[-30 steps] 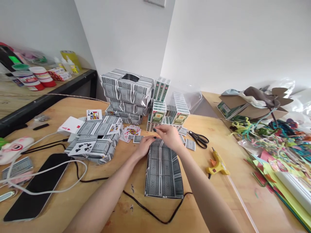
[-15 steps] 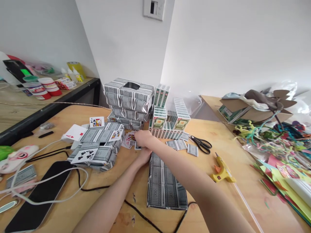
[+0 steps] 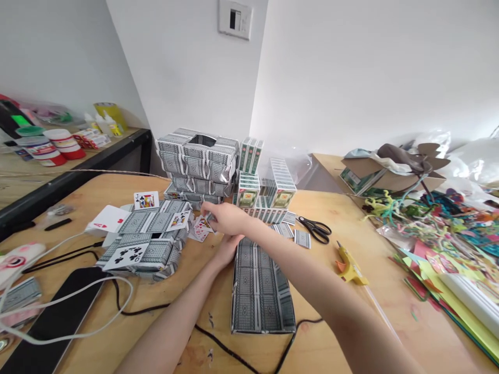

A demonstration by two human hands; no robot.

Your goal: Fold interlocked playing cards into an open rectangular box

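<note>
My right hand (image 3: 224,217) pinches a playing card (image 3: 211,218) above some loose face-up cards (image 3: 200,228). Just below it, my left hand (image 3: 230,248) rests at the far left edge of a long box covered in grey card backs (image 3: 261,296); its fingers are mostly hidden behind my right hand and wrist. Left of my hands lies a wider card-covered piece (image 3: 156,234) with several loose cards on it. Behind stands a stack of card-covered boxes (image 3: 198,161) with an opening on top.
Green card packs (image 3: 284,195) stand behind my right forearm. Black scissors (image 3: 316,228) and a yellow glue gun (image 3: 351,266) lie to the right. A black phone-like slab (image 3: 54,322) and a white cable (image 3: 97,324) lie left. Colourful craft scraps (image 3: 440,223) cover the far right.
My right hand has lifted slightly and shifted left, and a card now shows between its fingers. My left hand stays by the long box. The whole view has shifted a little.
</note>
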